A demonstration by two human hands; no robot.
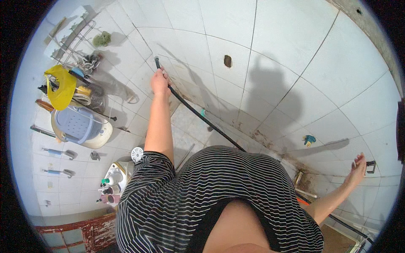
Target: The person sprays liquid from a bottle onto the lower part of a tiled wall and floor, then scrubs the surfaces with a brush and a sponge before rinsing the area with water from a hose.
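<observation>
My left hand is closed around a long black tube, close to its upper end. That end points at the tiled wall near the corner; whether it touches cannot be told. The tube slopes down and passes out of sight behind my striped shirt. A similar black length shows at the lower right. Out to the right, my right hand has loosely extended fingers and nothing visible in it. It is beside a dark wall bracket; contact is unclear.
White tiles cover the walls. On the left wall hang a yellow visor-like piece, a blue-grey perforated basin and a green bath puff. Several bottles stand on a corner shelf. A teal hook-like item is on the wall.
</observation>
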